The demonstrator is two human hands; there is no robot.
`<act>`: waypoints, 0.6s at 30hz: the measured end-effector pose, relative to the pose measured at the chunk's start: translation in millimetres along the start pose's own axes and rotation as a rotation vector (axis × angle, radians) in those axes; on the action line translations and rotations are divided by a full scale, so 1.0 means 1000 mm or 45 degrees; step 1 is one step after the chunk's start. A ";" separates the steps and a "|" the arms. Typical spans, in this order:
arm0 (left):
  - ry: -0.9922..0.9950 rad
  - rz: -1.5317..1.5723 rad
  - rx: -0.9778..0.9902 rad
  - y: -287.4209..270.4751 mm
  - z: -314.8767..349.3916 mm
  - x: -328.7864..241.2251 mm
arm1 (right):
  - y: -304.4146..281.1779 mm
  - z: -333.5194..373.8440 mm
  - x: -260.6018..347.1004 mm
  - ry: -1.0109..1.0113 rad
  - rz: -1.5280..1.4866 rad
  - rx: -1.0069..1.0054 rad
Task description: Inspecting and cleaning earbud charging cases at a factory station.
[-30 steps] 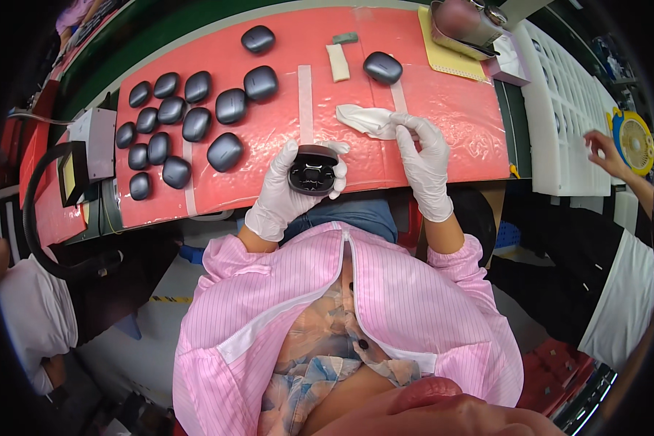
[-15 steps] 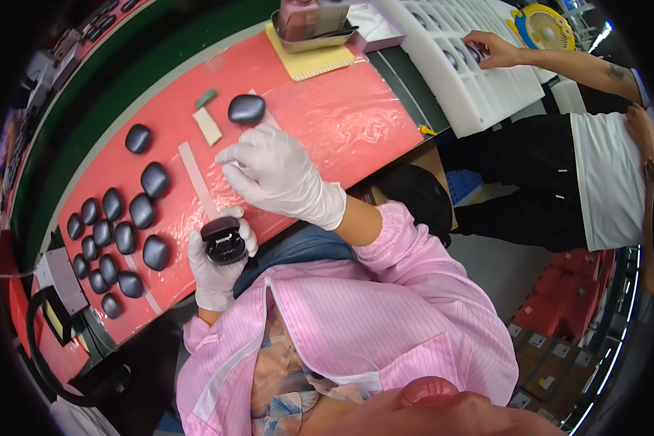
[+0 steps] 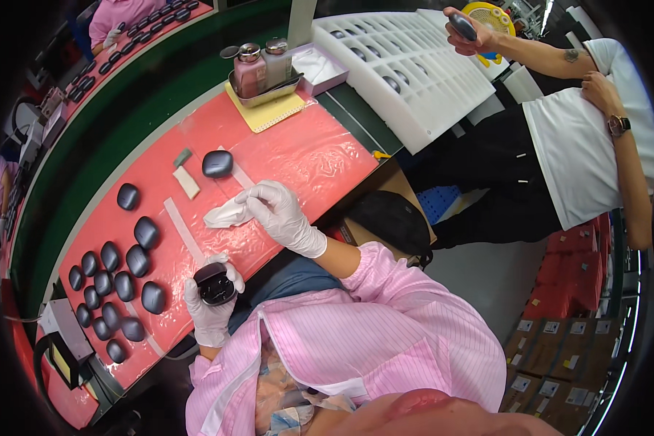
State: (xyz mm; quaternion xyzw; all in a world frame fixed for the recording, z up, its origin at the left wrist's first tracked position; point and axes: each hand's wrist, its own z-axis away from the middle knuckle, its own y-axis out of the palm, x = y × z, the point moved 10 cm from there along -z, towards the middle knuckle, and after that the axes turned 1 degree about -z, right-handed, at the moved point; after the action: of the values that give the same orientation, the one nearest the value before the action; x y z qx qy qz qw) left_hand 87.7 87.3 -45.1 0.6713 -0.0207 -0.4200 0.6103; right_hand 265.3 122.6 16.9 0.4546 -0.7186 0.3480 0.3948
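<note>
My gloved left hand [image 3: 210, 320] is closed round a dark earbud charging case [image 3: 216, 291], its lid up and its glossy black inside showing. To the right, my gloved right hand [image 3: 287, 219] pinches a crumpled white cloth [image 3: 227, 216] just over the red mat. Beyond that hand lies a closed case [image 3: 217, 164], beside a small white block [image 3: 186, 182] and a grey-green piece [image 3: 182, 157]. Several more closed dark cases [image 3: 138, 260] are spread over the left part of the mat.
A metal tray [image 3: 276, 93] with pump bottles stands on a yellow notepad [image 3: 269, 112] at the back. Right of it is a white foam tray [image 3: 414, 87] with dark cases in its slots. A person in a white shirt [image 3: 559, 152] stands there, a dark case [image 3: 462, 27] in hand.
The white cloth now shows in my right hand's pinch. The other person's hand has lifted from the foam tray with a case. The whole view has shifted, with the table lower.
</note>
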 end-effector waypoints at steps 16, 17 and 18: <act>0.053 -0.175 0.054 0.006 0.001 -0.001 | 0.007 0.001 -0.002 0.005 0.073 0.131; 0.065 -0.257 0.084 0.006 0.009 -0.005 | 0.009 0.002 -0.008 0.069 -0.072 0.144; 0.031 -0.111 0.105 0.003 0.019 -0.005 | 0.009 0.003 -0.013 0.113 0.040 0.141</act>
State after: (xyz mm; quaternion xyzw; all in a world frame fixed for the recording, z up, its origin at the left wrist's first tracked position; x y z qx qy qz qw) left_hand 74.6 73.9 -37.5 0.7013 -0.0015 -0.4367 0.5634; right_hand 259.4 128.1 3.0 0.4486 -0.6871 0.4131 0.3950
